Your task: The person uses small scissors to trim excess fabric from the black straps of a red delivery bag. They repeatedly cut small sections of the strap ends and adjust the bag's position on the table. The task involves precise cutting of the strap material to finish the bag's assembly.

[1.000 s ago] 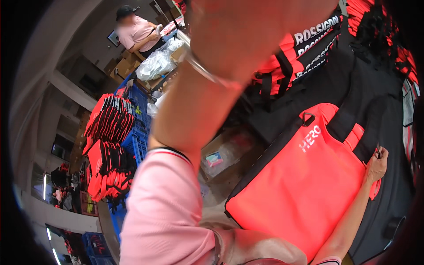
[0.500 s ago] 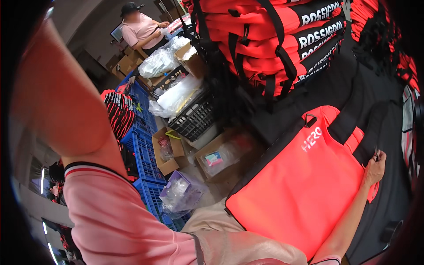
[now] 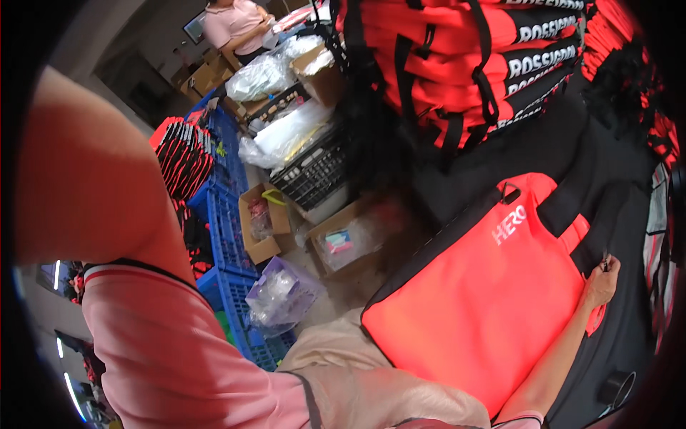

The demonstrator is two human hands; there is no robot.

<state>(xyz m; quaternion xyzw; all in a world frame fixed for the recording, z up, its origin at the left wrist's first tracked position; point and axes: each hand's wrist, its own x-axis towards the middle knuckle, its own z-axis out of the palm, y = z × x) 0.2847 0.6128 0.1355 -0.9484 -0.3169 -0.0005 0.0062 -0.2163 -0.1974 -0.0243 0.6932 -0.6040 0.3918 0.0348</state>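
A bright red bag (image 3: 471, 307) with black sides and white lettering lies flat across my lap and the black surface beside it. My right hand (image 3: 602, 284) is closed at the bag's right edge, beside a short red tab. A small dark tool (image 3: 607, 263) with a thin metallic tip pokes up from its fingers; its exact kind is too small to make out. My left arm (image 3: 100, 186) is raised at the left of the view, bare below a pink sleeve, and its hand is out of the picture.
A tall stack of red and black bags (image 3: 457, 79) stands behind. To the left are blue crates (image 3: 232, 286), a black crate (image 3: 311, 171), open cardboard boxes (image 3: 259, 249) and a purple box (image 3: 286, 289). A black cup-like object (image 3: 616, 390) sits lower right. Another person (image 3: 236, 32) stands far back.
The whole view has shifted slightly, and my raised left arm appears lower and farther left. My right hand stays closed by the bag's right edge.
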